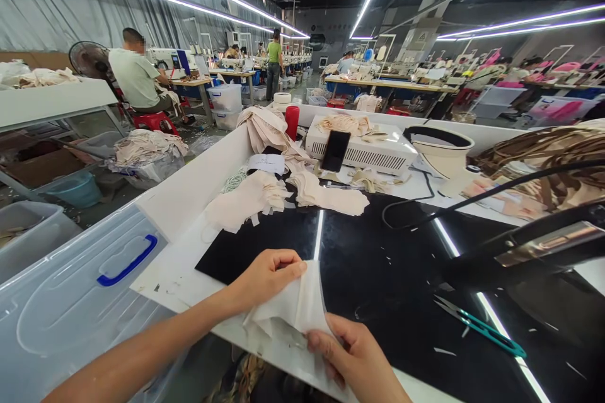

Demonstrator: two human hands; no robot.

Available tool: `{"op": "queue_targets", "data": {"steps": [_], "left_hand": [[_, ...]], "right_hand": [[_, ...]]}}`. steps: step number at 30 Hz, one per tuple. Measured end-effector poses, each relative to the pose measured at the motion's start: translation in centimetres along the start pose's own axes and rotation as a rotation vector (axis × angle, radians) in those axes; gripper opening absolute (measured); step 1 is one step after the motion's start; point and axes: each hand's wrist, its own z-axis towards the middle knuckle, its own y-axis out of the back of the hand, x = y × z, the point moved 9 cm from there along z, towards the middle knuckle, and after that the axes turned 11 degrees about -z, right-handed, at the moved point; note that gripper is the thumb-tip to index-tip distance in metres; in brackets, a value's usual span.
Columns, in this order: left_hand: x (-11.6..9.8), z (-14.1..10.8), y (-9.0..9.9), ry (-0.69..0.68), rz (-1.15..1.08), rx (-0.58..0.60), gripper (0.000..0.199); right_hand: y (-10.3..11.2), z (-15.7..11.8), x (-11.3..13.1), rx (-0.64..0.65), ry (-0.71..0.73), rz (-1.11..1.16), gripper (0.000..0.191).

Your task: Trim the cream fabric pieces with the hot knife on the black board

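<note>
Between my two hands is a cream-white fabric piece [295, 302] at the front edge of the black work surface [378, 277]. My left hand [274, 274] pinches its upper edge between thumb and fingers. Lower down and to the right, my right hand [347, 349] grips the opposite end, thumb on top. A seam or fold runs along the cloth between them. Beyond the hands lie a stack of cut cream fabric pieces [250, 201] and a second stack [331, 195]. Teal thread snips [482, 327] rest on the black surface to the right.
A phone [335, 151] leans against a white vented machine [362, 145]. A dark machine arm [534, 252] with a cable juts in from the right. A clear lidded bin with a blue handle [127, 261] stands at the left. Co-workers sit and stand farther back.
</note>
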Motion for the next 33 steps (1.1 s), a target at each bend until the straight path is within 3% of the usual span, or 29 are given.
{"op": "queue_targets", "data": {"steps": [4, 7, 9, 11, 14, 18, 25, 30, 33], "left_hand": [[-5.2, 1.1, 1.2, -0.313, 0.32, -0.014, 0.034], [-9.1, -0.1, -0.3, -0.77, 0.742, -0.053, 0.029], [-9.3, -1.7, -2.7, -1.056, 0.953, 0.005, 0.026], [-7.5, -2.7, -4.8, -1.186, 1.041, 0.125, 0.028], [-4.0, -2.6, -6.3, -1.102, 1.065, 0.24, 0.034], [-1.3, -2.3, -6.6, -0.986, 1.031, 0.255, 0.028], [-0.4, -1.6, -6.8, -0.881, 1.021, 0.271, 0.024], [-0.3, -1.8, -6.5, -0.833, 1.032, 0.243, 0.024], [-0.3, -2.0, -6.3, -0.819, 1.041, 0.237, 0.025]], "right_hand": [[4.7, 0.8, 2.2, -0.194, 0.142, -0.317, 0.048], [8.2, 1.2, 4.1, -0.387, 0.25, -0.552, 0.038], [9.9, 1.7, 4.4, -0.478, 0.28, -0.645, 0.034], [11.1, 2.2, 4.1, -0.541, 0.29, -0.74, 0.036], [12.3, 2.7, 2.9, -0.609, 0.293, -0.886, 0.049], [12.4, 2.1, 2.1, -0.694, 0.331, -1.044, 0.071], [9.6, 0.3, 1.5, -0.702, 0.448, -1.196, 0.072], [9.8, -0.7, 1.4, -0.759, 0.45, -1.215, 0.074], [9.2, -2.1, 1.5, -0.695, 0.494, -1.174, 0.068]]}}
